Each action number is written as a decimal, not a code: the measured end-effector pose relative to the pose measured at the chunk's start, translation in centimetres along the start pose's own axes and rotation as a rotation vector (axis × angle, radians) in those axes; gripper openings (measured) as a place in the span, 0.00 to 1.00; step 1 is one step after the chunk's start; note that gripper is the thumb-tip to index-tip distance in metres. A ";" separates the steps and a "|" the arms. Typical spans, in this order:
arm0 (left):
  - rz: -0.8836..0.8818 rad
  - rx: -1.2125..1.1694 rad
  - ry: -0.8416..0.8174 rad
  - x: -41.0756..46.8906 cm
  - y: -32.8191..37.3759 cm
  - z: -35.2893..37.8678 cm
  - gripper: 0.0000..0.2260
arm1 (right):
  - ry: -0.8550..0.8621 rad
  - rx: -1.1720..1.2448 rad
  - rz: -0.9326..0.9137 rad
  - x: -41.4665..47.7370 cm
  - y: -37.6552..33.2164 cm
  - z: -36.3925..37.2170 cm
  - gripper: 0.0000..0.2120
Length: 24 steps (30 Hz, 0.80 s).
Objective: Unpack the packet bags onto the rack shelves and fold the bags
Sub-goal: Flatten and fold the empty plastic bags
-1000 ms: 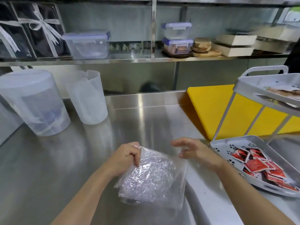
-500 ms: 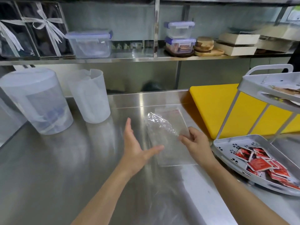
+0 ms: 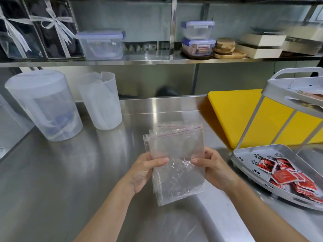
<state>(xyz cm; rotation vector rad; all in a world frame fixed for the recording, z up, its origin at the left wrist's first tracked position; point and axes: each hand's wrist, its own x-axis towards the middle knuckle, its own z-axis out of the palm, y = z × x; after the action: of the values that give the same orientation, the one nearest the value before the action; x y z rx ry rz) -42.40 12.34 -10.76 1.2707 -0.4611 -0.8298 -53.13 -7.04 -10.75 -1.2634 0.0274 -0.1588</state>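
A small stack of clear zip bags (image 3: 176, 149) with red seal lines is held upright above the steel counter, in the middle of the view. My left hand (image 3: 146, 169) pinches its left edge and my right hand (image 3: 212, 167) pinches its right edge, thumbs on the front. At the right stands a grey two-tier rack (image 3: 244, 155). Its lower shelf holds several red sauce packets (image 3: 286, 175). The upper shelf (image 3: 277, 88) holds flat packets that are only partly visible.
Two translucent plastic jugs (image 3: 43, 105) (image 3: 99, 102) stand at the back left of the steel counter (image 3: 70, 172). A yellow cutting board (image 3: 234, 116) lies behind the rack. A wall shelf (image 3: 122, 62) carries lidded containers, wooden boards and ribboned boxes.
The crumpled bag was laid flat on the counter, then gathered with other bags. Both hands now hold the stack upright, lifted off the counter.
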 end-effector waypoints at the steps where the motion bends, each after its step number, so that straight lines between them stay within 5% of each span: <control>1: -0.002 0.014 0.018 0.0 -0.1 0.1 0.11 | 0.018 -0.005 0.014 0.0 0.2 -0.1 0.15; 7: 0.086 0.252 0.231 0.0 0.2 0.0 0.10 | 0.113 -0.247 0.122 0.3 0.6 0.1 0.12; 9: 0.111 0.315 0.255 -0.1 0.5 -0.1 0.18 | 0.120 -0.273 0.160 0.3 0.4 0.3 0.09; 14: 0.043 0.381 0.018 -1.1 0.9 -0.5 0.16 | 0.140 -0.318 0.192 0.3 0.1 0.2 0.17; 16: 0.055 0.396 0.067 -1.1 0.7 -0.5 0.14 | 0.129 -0.330 0.205 0.3 0.2 0.0 0.19; 20: 0.075 0.332 0.174 -1.1 0.7 -0.6 0.10 | 0.093 -0.242 0.218 0.3 0.7 -0.5 0.14; 24: 0.166 0.197 0.105 -1.5 0.7 -0.6 0.19 | 0.054 -0.027 0.210 -0.1 1.1 -1.4 0.08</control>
<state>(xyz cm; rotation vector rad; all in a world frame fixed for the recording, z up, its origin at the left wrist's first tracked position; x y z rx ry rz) -42.77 13.93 -10.05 1.4286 -0.5663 -0.5860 -53.25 -8.09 -12.21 -1.2739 0.2083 -0.0115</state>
